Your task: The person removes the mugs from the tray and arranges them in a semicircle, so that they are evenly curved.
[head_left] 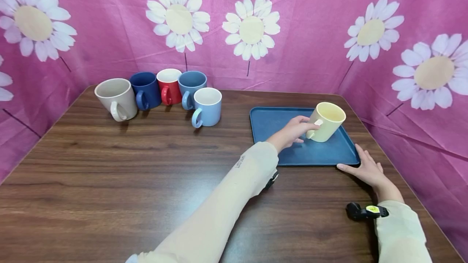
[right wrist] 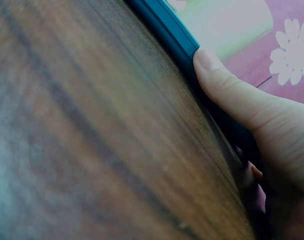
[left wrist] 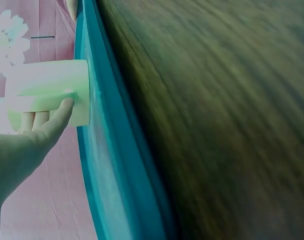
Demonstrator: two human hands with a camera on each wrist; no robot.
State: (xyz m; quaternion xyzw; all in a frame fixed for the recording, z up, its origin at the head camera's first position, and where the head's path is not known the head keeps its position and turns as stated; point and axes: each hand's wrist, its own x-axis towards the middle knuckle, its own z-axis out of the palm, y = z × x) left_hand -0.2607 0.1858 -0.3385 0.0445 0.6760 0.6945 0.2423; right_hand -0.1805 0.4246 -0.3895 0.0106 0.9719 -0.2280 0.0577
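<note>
A pale yellow mug (head_left: 328, 123) stands on the blue tray (head_left: 263, 125), toward its right side, with its handle turned left. My left hand (head_left: 289, 132) reaches in from the left and holds that handle; the left wrist view shows several fingers (left wrist: 41, 120) behind it and a fingertip near its lower end. At the tray's front right corner lies my right hand (head_left: 368, 169), thumb against the front edge and fingers spread along the right side. The right wrist view has the thumb (right wrist: 232, 92) touching the tray's outer edge (right wrist: 179, 40).
At the back left of the wooden table (head_left: 109, 186) several mugs stand close together: grey (head_left: 117, 94), dark blue (head_left: 147, 90), red (head_left: 171, 88), grey-blue (head_left: 193, 82) and light blue (head_left: 207, 106). A pink cloth (head_left: 310, 31) with daisies hangs behind the table.
</note>
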